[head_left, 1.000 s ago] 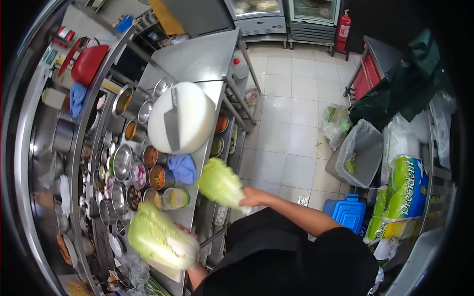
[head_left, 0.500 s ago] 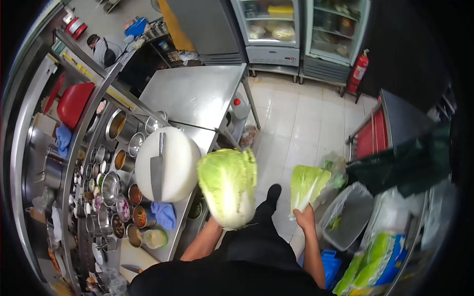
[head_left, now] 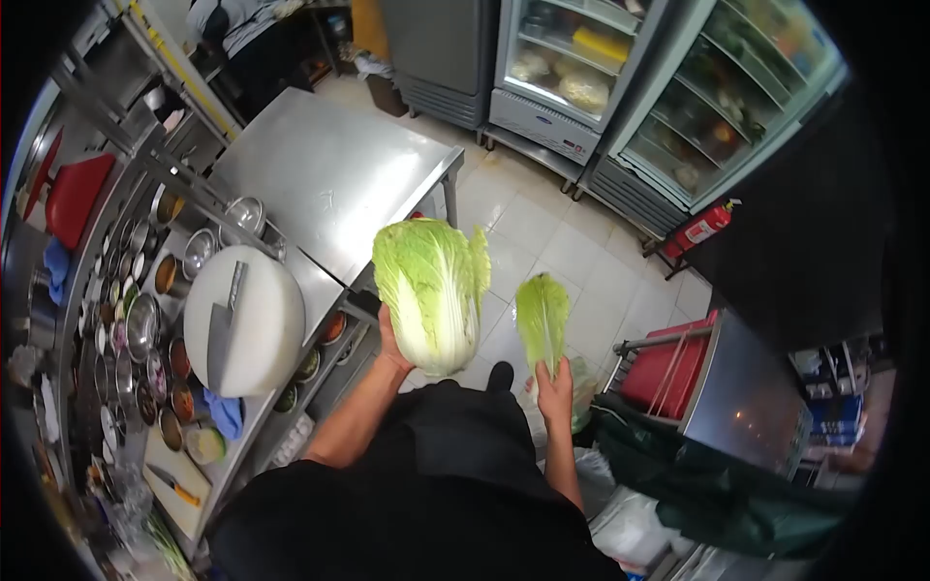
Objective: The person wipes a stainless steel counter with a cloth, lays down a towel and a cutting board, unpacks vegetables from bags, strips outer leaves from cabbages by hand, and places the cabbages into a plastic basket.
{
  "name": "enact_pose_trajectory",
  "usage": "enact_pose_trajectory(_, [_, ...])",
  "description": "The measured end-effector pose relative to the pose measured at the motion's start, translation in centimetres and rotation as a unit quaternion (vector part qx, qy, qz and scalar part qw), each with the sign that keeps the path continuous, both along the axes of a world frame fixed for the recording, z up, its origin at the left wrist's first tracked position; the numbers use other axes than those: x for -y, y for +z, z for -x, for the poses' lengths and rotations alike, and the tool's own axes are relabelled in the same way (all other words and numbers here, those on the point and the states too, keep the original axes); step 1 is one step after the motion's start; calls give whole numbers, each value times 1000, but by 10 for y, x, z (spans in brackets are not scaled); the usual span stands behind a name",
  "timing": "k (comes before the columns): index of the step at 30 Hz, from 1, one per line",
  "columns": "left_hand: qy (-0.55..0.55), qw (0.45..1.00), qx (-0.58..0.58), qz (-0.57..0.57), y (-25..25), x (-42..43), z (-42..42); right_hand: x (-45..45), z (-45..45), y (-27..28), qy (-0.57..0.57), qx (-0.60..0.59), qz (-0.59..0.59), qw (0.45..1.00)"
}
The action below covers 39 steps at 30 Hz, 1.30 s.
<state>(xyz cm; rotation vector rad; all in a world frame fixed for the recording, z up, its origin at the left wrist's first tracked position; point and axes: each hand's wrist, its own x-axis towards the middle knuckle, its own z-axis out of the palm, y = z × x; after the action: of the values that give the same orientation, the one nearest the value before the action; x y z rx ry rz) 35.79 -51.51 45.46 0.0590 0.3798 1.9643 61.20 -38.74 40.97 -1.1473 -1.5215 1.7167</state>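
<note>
A large napa cabbage [head_left: 433, 295] is held upright in my left hand [head_left: 391, 341], whose fingers are mostly hidden behind its lower left side. To its right, my right hand [head_left: 554, 385] pinches the base of a single loose cabbage leaf [head_left: 542, 315], which points upward. The two hands are apart, in front of my body over the floor. On the counter at the left, a cleaver [head_left: 227, 329] lies on a thick round white cutting board [head_left: 273, 334].
A steel table [head_left: 329, 174] stands ahead at the left, glass-door fridges [head_left: 557, 131] ahead. Metal bowls and containers crowd the left counter, near a knife [head_left: 174, 485]. A fire extinguisher [head_left: 699, 229] and a steel cabinet [head_left: 746, 387] are at the right. Another person [head_left: 257, 44] stands at the back.
My view has turned right toward the fridges. The hands still hold the cabbage and the leaf, and the leaf is now closer to the cabbage and more upright.
</note>
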Motion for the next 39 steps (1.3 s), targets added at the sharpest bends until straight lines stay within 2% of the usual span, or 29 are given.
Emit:
enact_pose_trajectory(2, [65,997,-12,37,-13,-1,-4,-33,27,8,60,-4,21,998])
enact_pose_trajectory(5, [189,975,-71,90,-21,-8,18,-79,81,8,132,-40,-41,990])
enact_pose_trajectory(6, [217,970,-83,73,-22,-10,27,-92,106,8,156,-53,-69,984])
enact_pose_trajectory(7, [230,966,-97,72,-24,-8,40,-101,129,26,196,-19,-89,976])
enact_pose_trajectory(8, [237,964,-95,74,-25,-4,53,-103,150,45,239,17,-103,965])
enact_pose_trajectory(10, [256,958,-103,78,-18,8,78,-102,209,37,266,-56,-188,944])
enact_pose_trajectory(12, [306,935,-100,148,-2,19,118,-86,275,48,281,-68,-205,935])
enact_pose_trajectory(13, [324,929,-110,139,8,26,139,-78,308,54,282,-67,-216,932])
enact_pose_trajectory(14, [311,931,-110,157,15,35,156,-67,337,63,297,-63,-228,925])
enact_pose_trajectory(15, [295,933,-109,176,20,43,173,-57,359,70,286,-55,-330,898])
enact_pose_trajectory(17, [280,931,-134,192,19,57,209,-38,395,72,343,4,-336,877])
enact_pose_trajectory(19, [217,915,-165,298,11,60,238,-25,439,8,410,34,-381,828])
enact_pose_trajectory(20, [269,820,-244,442,9,48,239,-15,441,4,454,113,-409,784])
enact_pose_trajectory(21, [305,719,-351,517,-9,40,244,-5,439,-1,494,191,-432,730])
enact_pose_trajectory(23, [335,633,-388,580,-44,30,258,11,427,-14,500,201,-455,709])
enact_pose_trajectory(24, [336,635,-395,573,-49,29,264,8,422,-13,496,166,-418,743])
enact_pose_trajectory(26, [303,656,-413,555,-49,24,261,1,417,-42,471,108,-459,746])
enact_pose_trajectory(27, [330,631,-427,558,-51,19,255,-8,414,-44,493,107,-470,724])
enact_pose_trajectory(28, [357,604,-442,559,-53,15,249,-15,403,-34,460,57,-447,765])
enact_pose_trajectory(29, [359,600,-431,571,-54,14,248,-24,389,-25,419,22,-451,788])
enact_pose_trajectory(31, [339,584,-404,617,-66,17,248,-54,356,-24,389,4,-471,792])
enact_pose_trajectory(32, [305,518,-377,705,-38,10,231,-71,331,-11,380,2,-452,807])
enact_pose_trajectory(33, [299,458,-366,753,-25,0,218,-94,305,-30,384,42,-451,805])
enact_pose_trajectory(34, [328,430,-382,749,4,-13,201,-114,276,-42,353,59,-411,839])
enact_pose_trajectory(35, [332,430,-390,743,12,-26,195,-142,242,-85,319,54,-408,854])
enact_pose_trajectory(36, [393,406,-455,688,15,-40,188,-164,199,-89,297,52,-379,875])
enact_pose_trajectory(37, [446,380,-516,625,18,-57,178,-186,163,-128,202,115,-239,943])
enact_pose_trajectory(38, [457,381,-554,582,28,-84,164,-204,123,-130,133,204,-171,955])
enact_pose_trajectory(39, [445,385,-564,580,28,-116,152,-230,81,-156,106,244,-129,955])
